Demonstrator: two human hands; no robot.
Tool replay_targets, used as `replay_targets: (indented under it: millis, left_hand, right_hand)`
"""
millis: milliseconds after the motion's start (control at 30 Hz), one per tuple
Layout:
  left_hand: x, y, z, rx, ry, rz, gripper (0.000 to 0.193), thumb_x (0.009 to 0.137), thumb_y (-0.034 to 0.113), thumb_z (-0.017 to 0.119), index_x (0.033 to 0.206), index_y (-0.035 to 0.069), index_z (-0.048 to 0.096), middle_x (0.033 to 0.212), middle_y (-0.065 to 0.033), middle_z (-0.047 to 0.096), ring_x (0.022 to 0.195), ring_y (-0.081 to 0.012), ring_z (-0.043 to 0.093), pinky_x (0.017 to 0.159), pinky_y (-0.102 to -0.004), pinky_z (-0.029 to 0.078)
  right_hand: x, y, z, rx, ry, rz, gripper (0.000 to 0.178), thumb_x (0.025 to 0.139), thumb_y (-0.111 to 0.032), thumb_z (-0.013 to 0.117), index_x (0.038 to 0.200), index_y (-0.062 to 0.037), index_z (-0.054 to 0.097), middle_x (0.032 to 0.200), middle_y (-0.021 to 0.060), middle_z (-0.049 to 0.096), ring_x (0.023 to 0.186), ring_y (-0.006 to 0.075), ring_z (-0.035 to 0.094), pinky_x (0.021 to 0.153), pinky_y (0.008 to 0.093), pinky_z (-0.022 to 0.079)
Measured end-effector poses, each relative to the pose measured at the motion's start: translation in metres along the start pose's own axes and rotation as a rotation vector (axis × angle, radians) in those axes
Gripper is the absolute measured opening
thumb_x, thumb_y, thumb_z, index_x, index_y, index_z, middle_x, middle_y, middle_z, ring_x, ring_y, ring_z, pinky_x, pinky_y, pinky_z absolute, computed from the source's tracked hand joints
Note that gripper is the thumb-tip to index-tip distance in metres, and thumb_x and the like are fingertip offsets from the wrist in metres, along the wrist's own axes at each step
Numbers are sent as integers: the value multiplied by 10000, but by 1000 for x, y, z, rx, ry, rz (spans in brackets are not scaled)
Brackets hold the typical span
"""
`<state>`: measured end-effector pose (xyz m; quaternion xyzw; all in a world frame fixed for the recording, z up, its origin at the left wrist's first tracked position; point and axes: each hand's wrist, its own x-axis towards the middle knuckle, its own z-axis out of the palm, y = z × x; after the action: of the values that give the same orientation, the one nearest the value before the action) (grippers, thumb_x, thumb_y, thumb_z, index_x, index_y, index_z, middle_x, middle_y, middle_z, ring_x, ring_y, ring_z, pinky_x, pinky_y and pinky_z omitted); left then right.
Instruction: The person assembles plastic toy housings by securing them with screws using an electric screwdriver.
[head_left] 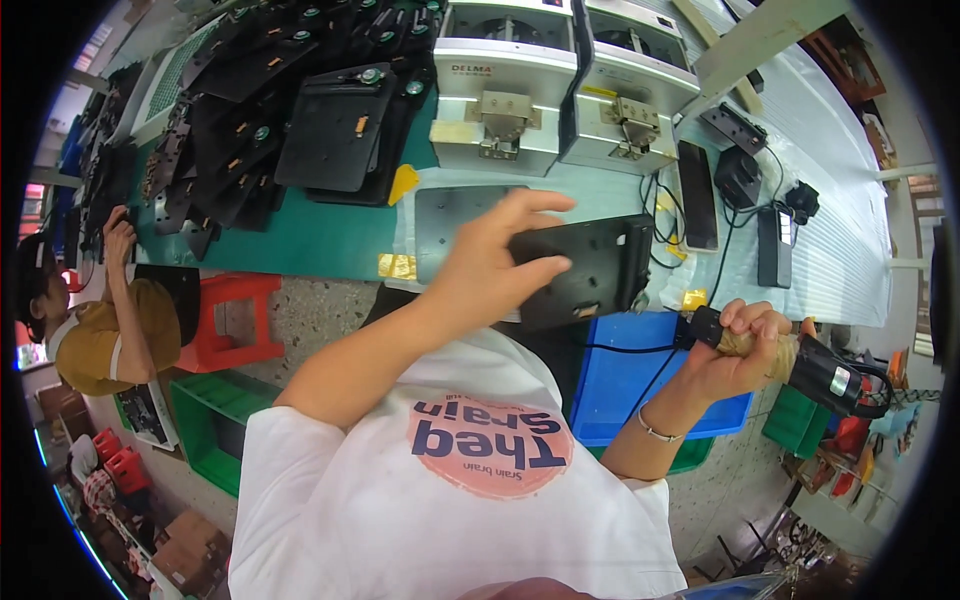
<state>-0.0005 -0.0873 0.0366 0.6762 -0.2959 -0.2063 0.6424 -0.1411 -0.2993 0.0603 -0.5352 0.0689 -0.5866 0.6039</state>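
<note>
My left hand (pixel 490 255) grips a black flat plate (pixel 590 260) by its left side, the thumb lying across its face. Tilted, the plate hangs over the table's front edge, with a thicker bar and small fittings along its right end. A second dark plate (pixel 440 230) lies flat on the table beyond my left hand. On the right, my right hand (pixel 745 350) wraps round the tan-taped grip of a black handheld power tool (pixel 825 375). A loop sticks out at its right end. Which kind of tool it is, I cannot tell.
Stacked black plates (pixel 250 130) cover the table's left side. Two metal-cased machines (pixel 505 100) stand at the back. A phone (pixel 697 195), cables and a black adapter (pixel 774 245) lie to the right. Below the edge sits a blue crate (pixel 625 375). A co-worker (pixel 120 330) works at left.
</note>
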Motion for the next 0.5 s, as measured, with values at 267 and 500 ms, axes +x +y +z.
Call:
replay_targets:
  millis: [267, 500]
  left_hand:
    - [-78, 9, -88, -51, 419, 393, 358, 780, -158, 657, 1064, 35, 555, 1018, -122, 658, 941, -208, 600, 793, -332, 523]
    - [-84, 39, -135, 877, 523, 1047, 274, 806, -82, 644, 998, 91, 553, 969, -95, 690, 850, -242, 573, 726, -392, 488]
  right_hand:
    - [-4, 10, 15, 13, -83, 66, 527, 870, -16, 567, 1329, -43, 309, 698, 47, 471, 557, 133, 470, 495, 286, 462]
    - [-13, 25, 40, 35, -105, 129, 541, 866, -6, 576, 1330, -11, 296, 696, 49, 475, 549, 132, 476, 485, 282, 467]
